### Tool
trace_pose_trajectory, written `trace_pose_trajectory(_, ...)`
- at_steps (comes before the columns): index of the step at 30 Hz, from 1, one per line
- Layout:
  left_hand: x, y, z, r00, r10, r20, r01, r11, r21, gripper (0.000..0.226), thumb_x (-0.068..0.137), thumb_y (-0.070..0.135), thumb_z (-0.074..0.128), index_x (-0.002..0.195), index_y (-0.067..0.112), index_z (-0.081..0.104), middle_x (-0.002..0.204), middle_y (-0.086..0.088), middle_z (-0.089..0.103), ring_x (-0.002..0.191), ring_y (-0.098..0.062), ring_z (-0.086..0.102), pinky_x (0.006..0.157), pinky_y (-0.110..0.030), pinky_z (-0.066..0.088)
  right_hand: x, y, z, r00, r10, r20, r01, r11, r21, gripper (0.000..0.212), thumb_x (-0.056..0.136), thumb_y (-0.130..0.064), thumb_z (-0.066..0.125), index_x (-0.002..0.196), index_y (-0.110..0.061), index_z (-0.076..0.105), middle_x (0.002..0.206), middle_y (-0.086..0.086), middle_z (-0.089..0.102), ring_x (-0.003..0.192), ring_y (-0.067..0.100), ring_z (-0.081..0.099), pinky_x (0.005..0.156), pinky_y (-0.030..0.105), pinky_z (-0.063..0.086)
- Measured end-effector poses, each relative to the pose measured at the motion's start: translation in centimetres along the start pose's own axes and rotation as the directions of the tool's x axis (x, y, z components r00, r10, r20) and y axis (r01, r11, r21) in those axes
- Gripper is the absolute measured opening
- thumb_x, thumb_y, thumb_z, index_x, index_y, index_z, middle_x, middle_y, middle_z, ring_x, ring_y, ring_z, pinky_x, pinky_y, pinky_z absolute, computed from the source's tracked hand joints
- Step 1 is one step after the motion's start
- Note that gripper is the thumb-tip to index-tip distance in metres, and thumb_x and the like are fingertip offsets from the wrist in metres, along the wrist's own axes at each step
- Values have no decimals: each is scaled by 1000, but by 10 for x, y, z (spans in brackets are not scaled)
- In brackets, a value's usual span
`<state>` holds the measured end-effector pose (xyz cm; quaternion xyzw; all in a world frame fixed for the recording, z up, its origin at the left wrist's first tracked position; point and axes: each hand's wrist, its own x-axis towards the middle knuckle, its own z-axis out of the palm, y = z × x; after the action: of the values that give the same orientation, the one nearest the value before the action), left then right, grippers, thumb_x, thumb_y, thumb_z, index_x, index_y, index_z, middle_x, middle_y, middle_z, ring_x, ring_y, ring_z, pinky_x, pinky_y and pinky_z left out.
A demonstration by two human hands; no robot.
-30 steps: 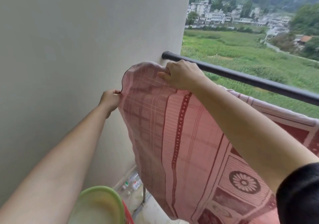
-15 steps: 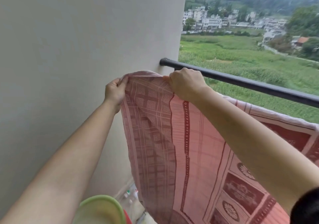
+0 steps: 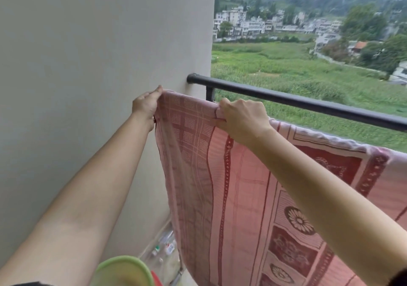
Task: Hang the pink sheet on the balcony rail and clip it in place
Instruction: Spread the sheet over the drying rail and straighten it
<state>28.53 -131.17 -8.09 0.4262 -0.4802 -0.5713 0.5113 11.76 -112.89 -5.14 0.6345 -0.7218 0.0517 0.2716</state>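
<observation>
The pink sheet (image 3: 237,186), patterned with dark red borders and flower medallions, hangs in front of me with its top edge stretched level. My left hand (image 3: 146,104) pinches the sheet's upper left corner close to the wall. My right hand (image 3: 241,117) grips the top edge a little to the right, fingers curled over the cloth. The black balcony rail (image 3: 308,103) runs from the wall to the right, just beyond and above the held edge. Further right the sheet's top edge lies along a lower line below the rail. No clip is visible.
A plain grey wall (image 3: 88,65) fills the left side and meets the rail's end. At the bottom stands a green-rimmed basin (image 3: 123,270) with something red beside it. Clear bottles (image 3: 165,248) lie on the floor by the wall. Beyond the rail are fields and buildings.
Both hands have raised and spread the sheet's top edge. My left hand moved up from the side edge to the corner, and the edge between my hands is now pulled straight.
</observation>
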Motion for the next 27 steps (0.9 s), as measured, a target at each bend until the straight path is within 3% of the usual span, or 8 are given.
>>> trace_pose_trajectory(2,2,1,4,994,43,-100,-43,999,-3,18,86,27,72,75,15,66,57,10,66,52,-6,62,48,-20,51,-12,9,-5,999,30,11,-30,999,-15,37,96,-53,51,98,-17,45,74,-3,55,63,19,52,54,33,43)
trace_pose_trajectory(8,8,-2,14,933,164,-322,-89,968,235,26,85,31,68,101,10,73,101,-8,72,88,-17,67,85,-32,56,-81,60,-17,988,139,-61,-144,985,-90,50,89,-68,47,92,-18,47,72,-4,57,58,16,56,51,29,45)
trace_pose_trajectory(13,-18,5,43,854,260,-451,7,861,508,41,97,29,41,133,10,49,144,-13,46,134,-28,43,107,-37,33,-160,117,-33,966,218,-137,-244,946,-213,58,83,-74,51,82,-16,46,66,-2,56,51,17,49,47,27,37)
trace_pose_trajectory(15,-50,3,70,817,483,-316,-137,694,706,49,98,37,34,140,14,39,152,-13,32,142,-30,29,114,-43,17,-188,133,-38,956,233,-176,-270,935,-229,59,85,-73,47,88,-14,54,73,1,61,59,21,56,53,31,46)
trace_pose_trajectory(17,-93,-3,104,713,701,-15,-433,457,776,45,98,42,28,128,17,51,138,-11,48,130,-30,42,112,-44,17,-212,143,-42,942,275,-191,-311,930,-196,64,89,-74,37,104,-15,58,83,4,64,69,24,62,63,36,51)
trace_pose_trajectory(20,-168,-16,160,473,778,413,-822,220,525,52,103,45,23,100,13,63,103,-10,66,97,-27,58,109,-47,28,-244,161,-46,911,356,-208,-393,902,-176,72,93,-75,26,126,-16,51,90,8,66,74,27,64,68,39,51)
trace_pose_trajectory(23,-237,-36,208,234,764,601,-946,35,323,45,104,40,30,100,15,67,96,-4,70,91,-22,62,107,-47,29,-280,188,-55,864,456,-212,-497,840,-220,68,97,-70,19,118,-16,56,91,11,67,80,31,63,74,41,46)
trace_pose_trajectory(27,-289,-60,243,236,722,650,-940,1,340,53,103,46,24,90,15,65,84,-5,69,75,-24,60,91,-42,36,-332,225,-65,849,493,-190,-529,800,-283,59,100,-63,25,114,-15,56,92,13,65,87,34,60,92,48,43)
